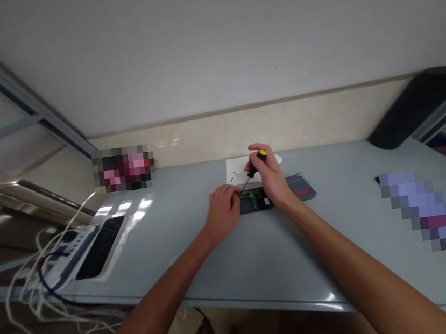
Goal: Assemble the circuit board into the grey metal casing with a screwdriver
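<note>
A small green circuit board (256, 199) lies in a dark open casing (252, 208) at the middle of the grey table (258, 255). My left hand (223, 210) presses on the casing's left end, fingers curled against it. My right hand (270, 178) grips a small screwdriver (254, 166) with a black handle and yellow cap, held tilted, its tip down on the board's left part. A dark grey cover piece with a red stripe (302, 188) lies just right of my right hand. A white sheet (236, 169) with tiny dark specks, perhaps screws, sits behind the board.
A white power strip (67, 251) with several white and black cables (40, 303) lies at the table's left edge, a black phone (101, 246) beside it. A dark object (415, 108) leans at the back right. Blurred-out patches sit at back left and right.
</note>
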Action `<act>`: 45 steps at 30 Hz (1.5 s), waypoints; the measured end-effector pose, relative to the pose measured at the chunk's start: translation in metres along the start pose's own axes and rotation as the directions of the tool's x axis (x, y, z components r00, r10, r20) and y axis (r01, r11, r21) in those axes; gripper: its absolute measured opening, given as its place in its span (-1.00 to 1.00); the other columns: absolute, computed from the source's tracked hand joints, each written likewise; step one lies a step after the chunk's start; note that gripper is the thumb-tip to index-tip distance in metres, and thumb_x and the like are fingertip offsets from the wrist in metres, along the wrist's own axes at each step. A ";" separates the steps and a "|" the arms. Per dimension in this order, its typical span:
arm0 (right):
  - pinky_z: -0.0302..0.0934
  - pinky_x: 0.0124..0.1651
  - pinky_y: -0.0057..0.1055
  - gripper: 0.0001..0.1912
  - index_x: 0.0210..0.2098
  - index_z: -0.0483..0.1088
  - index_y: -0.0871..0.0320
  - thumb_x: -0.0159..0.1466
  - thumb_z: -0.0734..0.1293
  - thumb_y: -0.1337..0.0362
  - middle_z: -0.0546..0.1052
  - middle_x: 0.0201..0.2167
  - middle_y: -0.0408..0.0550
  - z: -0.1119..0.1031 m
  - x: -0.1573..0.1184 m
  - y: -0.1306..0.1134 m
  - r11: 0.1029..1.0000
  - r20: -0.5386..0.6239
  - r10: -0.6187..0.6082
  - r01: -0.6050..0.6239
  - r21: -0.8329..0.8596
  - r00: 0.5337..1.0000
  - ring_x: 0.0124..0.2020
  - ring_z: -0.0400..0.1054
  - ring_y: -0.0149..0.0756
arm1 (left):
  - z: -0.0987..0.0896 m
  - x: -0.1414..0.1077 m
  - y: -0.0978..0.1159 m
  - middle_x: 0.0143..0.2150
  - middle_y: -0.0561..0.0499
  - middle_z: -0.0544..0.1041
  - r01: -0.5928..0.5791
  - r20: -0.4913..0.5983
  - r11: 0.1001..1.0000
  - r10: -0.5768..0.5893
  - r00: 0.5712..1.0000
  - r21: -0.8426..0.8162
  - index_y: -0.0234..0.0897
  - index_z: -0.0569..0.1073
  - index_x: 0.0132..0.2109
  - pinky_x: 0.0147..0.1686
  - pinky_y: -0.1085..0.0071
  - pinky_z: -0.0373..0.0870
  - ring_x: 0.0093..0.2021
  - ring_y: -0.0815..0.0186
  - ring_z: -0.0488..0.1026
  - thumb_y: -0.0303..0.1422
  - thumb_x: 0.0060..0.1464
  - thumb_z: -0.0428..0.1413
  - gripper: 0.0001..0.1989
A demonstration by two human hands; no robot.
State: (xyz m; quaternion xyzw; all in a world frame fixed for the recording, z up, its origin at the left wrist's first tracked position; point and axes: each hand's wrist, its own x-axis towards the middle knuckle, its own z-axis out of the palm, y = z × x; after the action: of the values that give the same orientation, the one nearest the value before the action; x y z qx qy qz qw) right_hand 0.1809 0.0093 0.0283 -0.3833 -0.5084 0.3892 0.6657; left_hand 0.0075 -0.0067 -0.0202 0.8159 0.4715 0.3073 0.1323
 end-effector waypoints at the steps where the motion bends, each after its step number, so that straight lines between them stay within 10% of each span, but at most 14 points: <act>1: 0.32 -0.14 -0.32 -0.66 0.08 0.36 -0.03 0.43 0.37 -0.02 0.43 -0.31 -0.21 0.000 -0.001 0.001 0.996 0.024 -0.038 0.040 -0.084 0.999 -0.28 0.39 -0.31 | 0.000 0.000 -0.001 -0.02 -0.06 0.64 -0.005 -0.002 1.000 0.005 1.000 -0.004 -0.22 0.55 -0.03 0.12 0.12 0.35 0.09 0.11 0.52 -0.53 0.40 0.00 -0.76; 9: 0.35 -0.02 -0.23 -0.89 -0.05 0.45 0.03 0.45 0.37 0.20 0.56 -0.18 -0.10 -0.009 -0.008 -0.040 0.860 0.011 -0.397 0.376 -0.345 0.918 -0.16 0.50 -0.23 | 0.002 0.001 -0.007 0.00 -0.04 0.65 -0.028 -0.002 0.999 0.028 1.000 -0.030 -0.16 0.64 -0.01 0.17 0.11 0.38 0.11 0.12 0.53 -0.52 0.38 0.04 -0.71; 12: 0.32 -0.05 -0.26 -0.86 -0.12 0.50 0.05 0.40 0.32 0.36 0.57 -0.19 -0.08 -0.033 -0.011 -0.063 0.763 0.167 -0.439 0.464 -0.449 0.883 -0.15 0.46 -0.21 | 0.002 0.001 -0.008 0.01 -0.04 0.65 -0.032 0.014 0.999 0.032 0.999 -0.031 -0.15 0.66 -0.01 0.20 0.10 0.38 0.11 0.13 0.52 -0.51 0.38 0.04 -0.69; 19: 0.37 -0.01 -0.17 -0.61 0.04 0.58 0.04 0.26 0.33 0.41 0.55 0.12 0.07 -0.115 -0.034 -0.050 0.378 0.499 0.095 0.433 -0.818 0.861 -0.16 0.53 -0.12 | 0.000 -0.002 0.001 0.15 -0.09 0.63 -0.007 0.029 1.000 0.007 1.000 0.005 -0.17 0.52 0.24 0.25 0.04 0.32 0.20 0.08 0.49 -0.35 0.49 0.02 -0.69; 25: 0.30 0.26 0.10 -0.48 0.24 0.51 0.05 0.31 0.42 0.11 0.54 0.26 0.17 -0.160 -0.029 -0.036 0.374 0.533 0.279 0.421 -0.827 0.799 0.18 0.46 0.17 | -0.004 -0.011 0.007 0.26 -0.17 0.52 -0.080 0.122 0.997 0.077 0.989 0.015 -0.16 0.30 0.46 0.32 -0.04 0.28 0.29 -0.02 0.40 -0.16 0.36 0.23 -0.38; 30: 0.34 0.20 0.08 -0.23 0.30 0.48 0.03 0.06 0.49 0.36 0.54 0.25 0.17 -0.166 -0.016 -0.044 0.310 0.499 0.380 0.401 -0.862 0.779 0.14 0.47 0.18 | -0.011 -0.014 0.008 0.25 -0.17 0.49 -0.145 0.184 0.989 0.147 0.972 -0.021 -0.10 0.32 0.46 0.32 -0.03 0.29 0.29 -0.04 0.39 -0.24 0.21 0.34 -0.26; 38: 0.51 0.12 -0.05 -0.40 0.25 0.59 -0.12 0.28 0.49 -0.12 0.70 0.12 -0.04 -0.159 -0.005 -0.062 0.578 0.430 0.588 0.016 -0.816 0.685 0.06 0.61 0.11 | -0.026 -0.013 0.011 0.35 -0.13 0.49 -0.206 0.295 0.962 0.253 0.922 -0.181 -0.03 0.30 0.47 0.37 -0.01 0.26 0.34 -0.02 0.41 -0.27 0.20 0.34 -0.25; 45: 0.50 0.14 -0.07 -0.42 0.23 0.60 -0.11 0.26 0.54 -0.07 0.66 0.10 0.00 -0.137 -0.020 -0.051 0.756 0.588 0.433 0.081 -0.650 0.683 0.04 0.58 0.01 | -0.022 -0.012 0.005 0.43 -0.14 0.45 -0.160 0.294 0.960 0.225 0.929 -0.229 0.00 0.27 0.51 0.42 -0.05 0.22 0.39 -0.07 0.38 -0.18 0.17 0.41 -0.16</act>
State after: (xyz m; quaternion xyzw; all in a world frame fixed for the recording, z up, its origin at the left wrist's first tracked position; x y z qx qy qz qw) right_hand 0.3176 -0.0452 0.0410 -0.4525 -0.7808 0.3786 0.2054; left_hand -0.0073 -0.0215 -0.0053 0.8796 0.3278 0.2297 0.2571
